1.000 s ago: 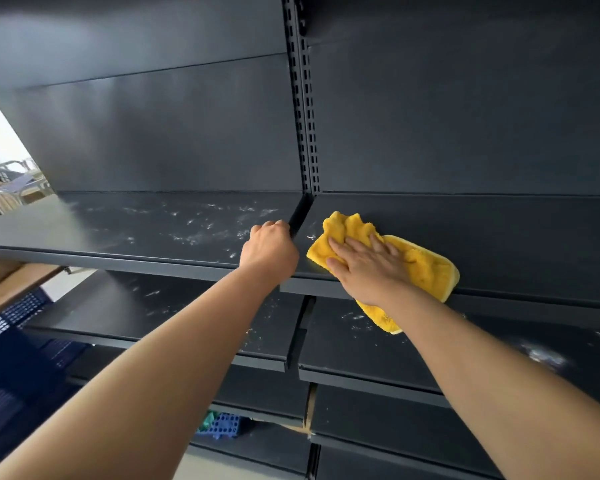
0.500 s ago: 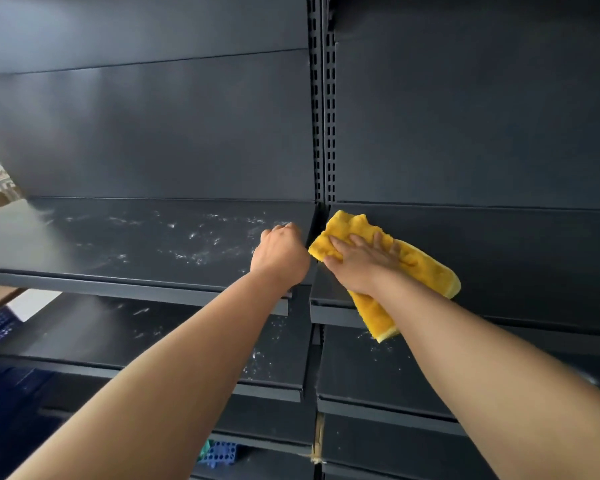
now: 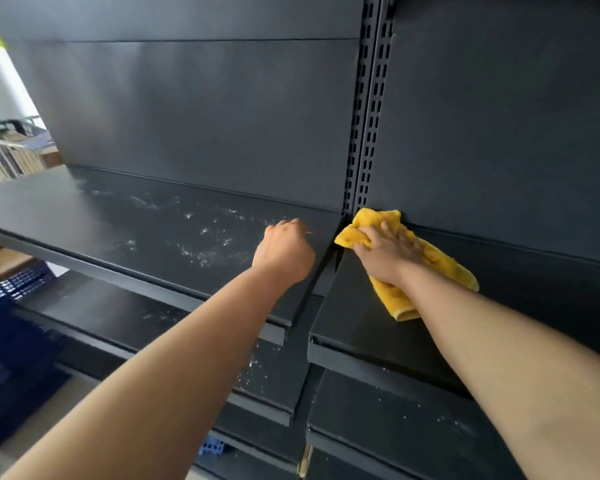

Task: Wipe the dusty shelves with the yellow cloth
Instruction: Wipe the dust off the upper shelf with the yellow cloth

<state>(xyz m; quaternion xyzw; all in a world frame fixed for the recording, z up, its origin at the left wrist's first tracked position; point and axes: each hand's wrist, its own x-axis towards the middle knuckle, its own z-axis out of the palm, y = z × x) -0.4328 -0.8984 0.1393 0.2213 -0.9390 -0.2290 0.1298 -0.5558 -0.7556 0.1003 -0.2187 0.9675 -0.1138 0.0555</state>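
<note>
Lower shelves point(image 3: 413, 420): nearest me, stacked below; white specks on them, not yet wiped by the look of it.
Right shelf point(image 3: 368, 327): dark, no specks near its front edge; I judge this is the one in hand.
Left shelf point(image 3: 118, 230): dust point(image 3: 201, 251) scattered over its middle; probably next.
Left hand point(image 3: 283, 251): fingers curled under, nothing seen in them, resting on the left shelf by its right edge, likely to steady my reach.
Right hand point(image 3: 388, 252): fingers spread flat, pressing the cloth rather than clutching it, so the palm drives the wipe.
Cloth point(image 3: 445, 271): yellow, under my right palm at the right shelf's back left corner; one end pokes past my fingertips, the other trails frontward beneath my wrist.
Upright point(image 3: 368, 116): slotted post behind, between the two shelves; the cloth's far end meets its foot.
</note>
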